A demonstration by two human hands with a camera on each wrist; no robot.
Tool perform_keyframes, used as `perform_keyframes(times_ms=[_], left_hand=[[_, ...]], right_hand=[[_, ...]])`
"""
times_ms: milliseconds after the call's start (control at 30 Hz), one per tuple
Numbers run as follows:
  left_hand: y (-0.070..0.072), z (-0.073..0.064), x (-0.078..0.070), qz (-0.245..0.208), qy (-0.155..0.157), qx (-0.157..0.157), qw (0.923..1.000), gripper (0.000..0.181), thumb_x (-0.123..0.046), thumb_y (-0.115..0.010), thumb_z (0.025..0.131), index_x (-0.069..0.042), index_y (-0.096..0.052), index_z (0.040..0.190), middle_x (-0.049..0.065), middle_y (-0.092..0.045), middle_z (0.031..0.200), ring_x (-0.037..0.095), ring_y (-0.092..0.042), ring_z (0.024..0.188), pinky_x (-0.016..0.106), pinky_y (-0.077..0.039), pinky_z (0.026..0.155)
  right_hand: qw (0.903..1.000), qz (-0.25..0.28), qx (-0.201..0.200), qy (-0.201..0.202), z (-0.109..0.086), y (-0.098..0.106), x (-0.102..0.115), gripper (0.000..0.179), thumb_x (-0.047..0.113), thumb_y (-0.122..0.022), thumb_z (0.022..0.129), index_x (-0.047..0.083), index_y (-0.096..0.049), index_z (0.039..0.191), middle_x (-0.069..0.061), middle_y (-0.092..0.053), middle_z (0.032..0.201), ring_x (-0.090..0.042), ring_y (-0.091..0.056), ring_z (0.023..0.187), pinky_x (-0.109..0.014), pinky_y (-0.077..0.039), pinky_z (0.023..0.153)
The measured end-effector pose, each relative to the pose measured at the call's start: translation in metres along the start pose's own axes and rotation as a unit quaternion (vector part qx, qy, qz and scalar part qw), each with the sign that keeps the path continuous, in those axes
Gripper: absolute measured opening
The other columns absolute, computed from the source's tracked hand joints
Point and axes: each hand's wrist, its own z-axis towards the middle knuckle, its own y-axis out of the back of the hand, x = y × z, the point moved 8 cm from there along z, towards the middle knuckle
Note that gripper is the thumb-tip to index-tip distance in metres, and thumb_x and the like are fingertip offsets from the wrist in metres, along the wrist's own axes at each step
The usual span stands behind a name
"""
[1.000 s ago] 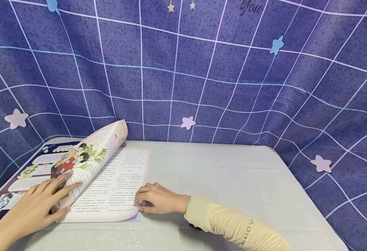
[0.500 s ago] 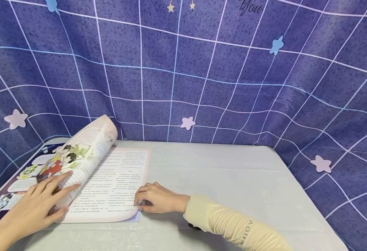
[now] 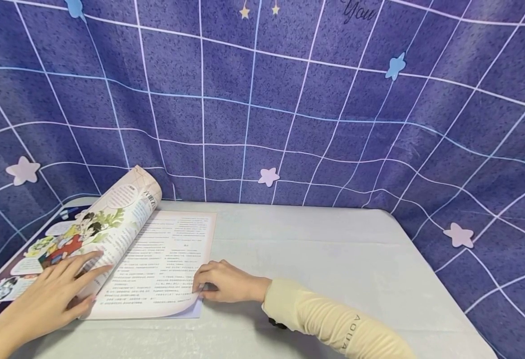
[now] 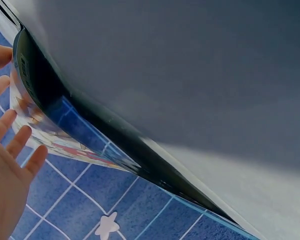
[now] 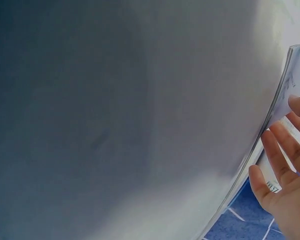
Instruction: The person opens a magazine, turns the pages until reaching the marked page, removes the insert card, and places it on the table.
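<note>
An open magazine (image 3: 145,294) lies at the left of the table. Its illustrated leaf (image 3: 129,197) arches over the left side, the top standing up in a roll. My left hand (image 3: 51,289) rests on this leaf near the spine, fingers spread; the left wrist view has the same hand (image 4: 7,175) with fingers apart beside the curved paper. At the lower right edge my right hand (image 3: 231,284) pinches the page (image 3: 177,259) between thumb and bent fingers, its near corner lifted off a lilac sheet (image 3: 192,311). In the right wrist view that hand (image 5: 290,185) is partly cut off.
A pale grey cloth (image 3: 311,254) covers the table. Behind and at both sides hangs a blue curtain (image 3: 226,124) with a white grid and stars. Dark left-hand pages (image 3: 2,269) show beneath the arched leaf.
The arched leaf has rolled further left and sunk lower, uncovering more of the text page. Both hands have stayed almost in place.
</note>
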Motion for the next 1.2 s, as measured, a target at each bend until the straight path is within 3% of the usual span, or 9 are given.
perform_keyframes(times_ms=[200, 267, 433, 500, 600, 1100, 1200], left_hand=[[0.0005, -0.0003, -0.0011, 0.001, -0.002, -0.002, 1.0000, 0.050, -0.055, -0.045, 0.088, -0.021, -0.055, 0.123, 0.015, -0.044, 0.128, 0.034, -0.041, 0.106, 0.049, -0.025, 0.091], [0.0005, -0.0008, -0.0011, 0.001, -0.002, -0.003, 1.0000, 0.051, -0.055, -0.045, 0.088, -0.021, -0.054, 0.124, 0.015, -0.043, 0.128, 0.034, -0.041, 0.107, 0.049, -0.023, 0.099], [0.0011, -0.0021, 0.0006, 0.004, 0.003, -0.004, 1.0000, 0.050, -0.056, -0.049, 0.086, -0.023, -0.055, 0.123, 0.015, -0.044, 0.127, 0.034, -0.042, 0.105, 0.053, -0.029, 0.091], [0.0014, -0.0023, 0.0014, 0.009, 0.007, 0.000, 0.9999, 0.050, -0.056, -0.052, 0.084, -0.024, -0.056, 0.122, 0.014, -0.044, 0.127, 0.034, -0.043, 0.103, 0.050, -0.032, 0.079], [0.0020, -0.0025, 0.0024, 0.020, 0.013, 0.007, 0.9997, 0.049, -0.055, -0.055, 0.082, -0.026, -0.056, 0.122, 0.012, -0.044, 0.127, 0.032, -0.044, 0.103, 0.050, -0.035, 0.075], [0.0043, -0.0036, 0.0032, 0.023, -0.003, -0.019, 0.9995, 0.061, -0.066, -0.028, 0.088, -0.019, -0.060, 0.112, 0.014, -0.046, 0.125, 0.032, -0.042, 0.104, 0.047, -0.031, 0.080], [0.0024, -0.0060, 0.0039, 0.019, -0.003, -0.014, 0.9997, 0.054, -0.062, -0.037, 0.089, -0.018, -0.060, 0.109, 0.013, -0.046, 0.125, 0.031, -0.040, 0.108, 0.047, -0.030, 0.081]], right_hand=[[1.0000, 0.005, -0.001, -0.002, -0.0001, 0.0009, -0.0002, 0.014, 0.027, -0.062, 0.086, 0.023, -0.065, 0.100, 0.012, -0.062, 0.108, 0.001, -0.052, 0.100, -0.012, -0.034, 0.082], [1.0000, 0.006, 0.001, -0.004, -0.0002, 0.0011, -0.0001, 0.014, 0.027, -0.062, 0.087, 0.023, -0.065, 0.100, 0.012, -0.062, 0.108, 0.001, -0.051, 0.101, -0.012, -0.034, 0.081], [0.9999, 0.009, 0.003, -0.009, -0.0003, 0.0015, -0.0002, 0.014, 0.026, -0.062, 0.086, 0.023, -0.066, 0.100, 0.013, -0.061, 0.107, 0.001, -0.051, 0.100, -0.012, -0.034, 0.081], [0.9999, 0.010, 0.002, -0.009, -0.0002, 0.0018, -0.0001, 0.014, 0.026, -0.062, 0.086, 0.023, -0.066, 0.100, 0.013, -0.062, 0.106, 0.002, -0.051, 0.099, -0.012, -0.033, 0.081], [0.9999, 0.016, -0.001, -0.006, 0.0002, 0.0022, -0.0002, 0.014, 0.025, -0.062, 0.086, 0.023, -0.066, 0.099, 0.012, -0.062, 0.105, 0.002, -0.051, 0.096, -0.012, -0.034, 0.081], [0.9978, 0.052, -0.030, 0.026, 0.0051, 0.0075, 0.0007, 0.011, 0.014, -0.063, 0.084, 0.015, -0.069, 0.094, 0.008, -0.066, 0.095, 0.001, -0.057, 0.087, -0.004, -0.036, 0.082], [0.9972, 0.062, -0.032, 0.025, 0.0057, 0.0080, 0.0006, 0.011, 0.014, -0.063, 0.085, 0.014, -0.069, 0.093, 0.007, -0.067, 0.095, 0.001, -0.058, 0.087, -0.003, -0.037, 0.082]])
